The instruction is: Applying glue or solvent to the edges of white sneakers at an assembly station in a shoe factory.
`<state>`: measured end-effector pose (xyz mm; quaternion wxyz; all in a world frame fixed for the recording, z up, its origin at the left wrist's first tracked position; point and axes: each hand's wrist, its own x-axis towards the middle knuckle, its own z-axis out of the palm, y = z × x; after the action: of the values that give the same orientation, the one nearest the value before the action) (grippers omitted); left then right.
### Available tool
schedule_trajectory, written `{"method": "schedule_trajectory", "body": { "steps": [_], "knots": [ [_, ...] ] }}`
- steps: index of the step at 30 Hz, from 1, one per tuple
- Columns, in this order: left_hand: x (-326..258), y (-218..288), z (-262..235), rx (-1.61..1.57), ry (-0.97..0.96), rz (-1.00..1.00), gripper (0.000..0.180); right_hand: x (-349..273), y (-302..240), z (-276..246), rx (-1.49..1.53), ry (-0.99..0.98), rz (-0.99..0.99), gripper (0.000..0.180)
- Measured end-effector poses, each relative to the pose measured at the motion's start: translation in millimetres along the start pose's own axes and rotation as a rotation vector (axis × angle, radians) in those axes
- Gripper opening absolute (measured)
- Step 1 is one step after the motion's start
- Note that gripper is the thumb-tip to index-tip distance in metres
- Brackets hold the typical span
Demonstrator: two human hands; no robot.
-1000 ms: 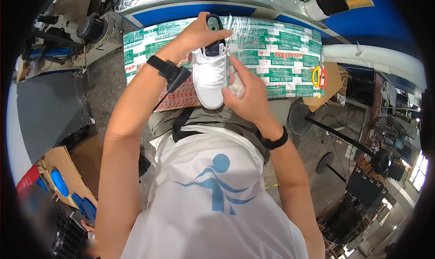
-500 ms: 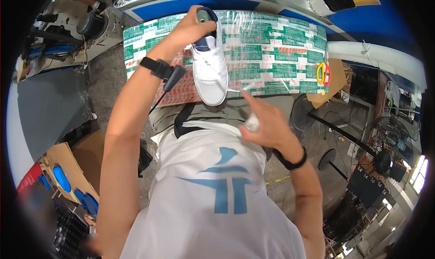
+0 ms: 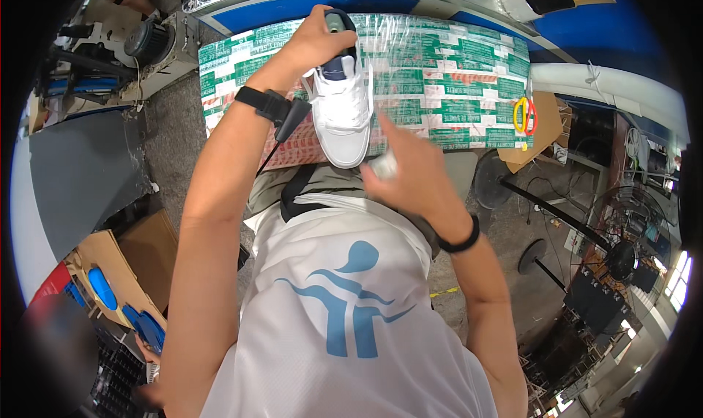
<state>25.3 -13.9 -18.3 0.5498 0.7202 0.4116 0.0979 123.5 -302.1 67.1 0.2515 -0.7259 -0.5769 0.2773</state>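
A white sneaker (image 3: 343, 118) with white laces and a dark navy lining lies on the taped surface, its toe toward me. My left hand (image 3: 322, 41) grips it at the heel, with the thumb at the collar opening. A loop of white lace (image 3: 370, 85) runs along the shoe's right side. Just right of the toe is my right hand (image 3: 414, 169), smeared by motion. Its index finger points forward, and a small white wad (image 3: 384, 165) shows between thumb and palm. What the wad is made of cannot be made out.
Green-and-white printed tape covers the work surface (image 3: 461, 88). Scissors (image 3: 524, 116) with yellow and red handles lie at its right edge. A metal-edged bench (image 3: 293, 1) runs behind it. Cardboard (image 3: 545, 132) and a black stand (image 3: 491, 180) are to the right.
My right hand has moved left and forward, closer to the toe. The lace that stretched out right of the toe is now beside the shoe. My left hand keeps its grip.
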Motion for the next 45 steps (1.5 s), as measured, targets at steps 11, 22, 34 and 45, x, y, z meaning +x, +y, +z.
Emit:
{"method": "schedule_trajectory", "body": {
  "steps": [11, 22, 34, 45],
  "knots": [
    [-5, 8, 9, -0.050, 0.035, 0.012, 0.077, 15, 15, 13, 0.278, 0.154, -0.026, 0.082],
    [0, 8, 13, 0.096, 0.046, -0.009, 0.100, 35, 17, 14, 0.036, 0.160, -0.164, 0.084],
    [-14, 13, -3, -0.071, 0.042, 0.008, 0.070, -18, 29, -1, 0.450, 0.116, 0.043, 0.076],
    [-4, 9, 8, -0.003, -0.005, -0.017, 0.099, 34, 21, 27, 0.522, 0.121, -0.097, 0.075]
  ]
}}
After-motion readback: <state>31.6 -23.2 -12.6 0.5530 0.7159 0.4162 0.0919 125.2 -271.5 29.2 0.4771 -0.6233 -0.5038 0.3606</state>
